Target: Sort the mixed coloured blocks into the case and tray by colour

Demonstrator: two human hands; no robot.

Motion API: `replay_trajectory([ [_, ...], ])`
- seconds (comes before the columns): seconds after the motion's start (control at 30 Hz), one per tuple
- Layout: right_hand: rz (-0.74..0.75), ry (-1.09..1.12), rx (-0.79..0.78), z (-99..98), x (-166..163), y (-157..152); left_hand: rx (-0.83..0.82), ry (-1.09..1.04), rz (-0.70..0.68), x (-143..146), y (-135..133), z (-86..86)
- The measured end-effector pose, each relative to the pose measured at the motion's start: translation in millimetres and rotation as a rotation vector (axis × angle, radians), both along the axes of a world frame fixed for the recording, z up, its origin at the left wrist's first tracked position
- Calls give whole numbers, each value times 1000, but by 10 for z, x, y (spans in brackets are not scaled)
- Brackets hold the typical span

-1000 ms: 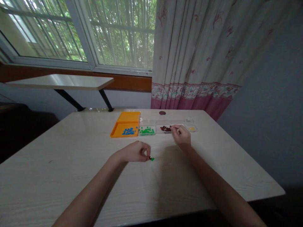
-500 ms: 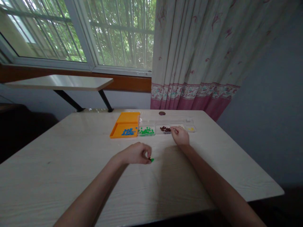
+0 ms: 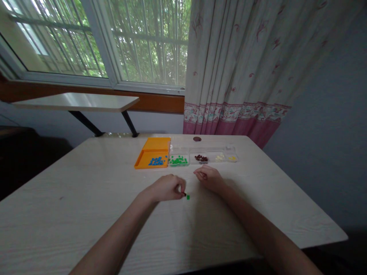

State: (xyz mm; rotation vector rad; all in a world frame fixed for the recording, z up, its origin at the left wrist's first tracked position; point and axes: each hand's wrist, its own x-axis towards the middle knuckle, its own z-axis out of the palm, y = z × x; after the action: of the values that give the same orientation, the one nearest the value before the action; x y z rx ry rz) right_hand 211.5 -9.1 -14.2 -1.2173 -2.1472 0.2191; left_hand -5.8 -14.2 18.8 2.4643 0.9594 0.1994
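My left hand [image 3: 169, 188] is closed in a pinch low over the table. At its fingertips is a tiny dark brown piece [image 3: 185, 194], and a small green block [image 3: 188, 197] shows just beyond them. Whether the two pieces are joined, I cannot tell. To the right, my right hand [image 3: 210, 178] is in the air in front of the clear boxes, thumb and fingers pressed together. Anything between those fingertips is too small to make out. Just behind it, dark brown pieces [image 3: 201, 158] lie in a clear box.
An open orange case [image 3: 137, 164] holds blue pieces [image 3: 156, 161]. Beside it stand clear boxes with green pieces [image 3: 178, 160], cream pieces [image 3: 220, 157] and yellow pieces [image 3: 232, 158]. A raised shelf [image 3: 77, 101] is at the back left, and a curtain [image 3: 229, 76] hangs behind the table [image 3: 86, 198].
My right hand has come away from the boxes, toward me and left, nearer my left hand. The cream pieces it covered now show. My left hand stays pinched in nearly the same place.
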Motion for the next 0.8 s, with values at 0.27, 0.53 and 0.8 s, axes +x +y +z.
replay_trajectory([
  [0.27,176,-92,-57,58,-127,-169,-18,7,31,-22,56,-46],
  [0.53,179,-78,-28,55,-140,-176,-91,-259,129,7,93,-122],
  [0.8,104,-14,91,57,-195,-176,-406,-572,147,125,114,-219],
])
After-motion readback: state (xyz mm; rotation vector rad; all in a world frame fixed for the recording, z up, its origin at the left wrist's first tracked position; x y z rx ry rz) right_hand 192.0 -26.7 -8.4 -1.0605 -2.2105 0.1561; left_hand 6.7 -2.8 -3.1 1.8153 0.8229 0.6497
